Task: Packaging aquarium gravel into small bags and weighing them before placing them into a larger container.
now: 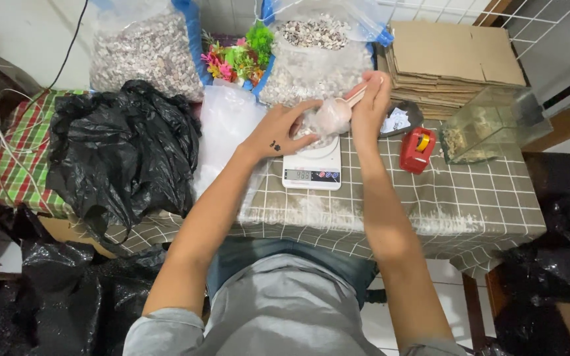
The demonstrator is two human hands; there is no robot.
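A small clear bag (328, 118) partly filled with pale gravel sat on the white digital scale (313, 163), near the back middle of the table (470, 198). The left hand (284, 132) cupped the bag's left side, fingers curled loosely around the plastic and holding its mouth up. The right hand (372, 99) was closed around the handle of a pink scoop (354, 97), whose bowl tipped toward the bag's opening.

Just behind the scale stood a big open sack of mixed pebbles (315, 62), with a second sack (143, 53) to the left and bright plastic plants (239, 56) between them. A crumpled black plastic bag (123, 151) lay on the left, a red tape dispenser (417, 149) and a small glass tank (489, 125) to the right, with flattened cardboard (453, 56) stacked behind.

The thin bag looked likely to slump if the left hand's hold slackened, which would spill gravel over the scale's platform and the checked cloth. Any downward pressure from either hand would probably falsify the reading. A scoop tipped wide of the narrow mouth could scatter stones toward the display.
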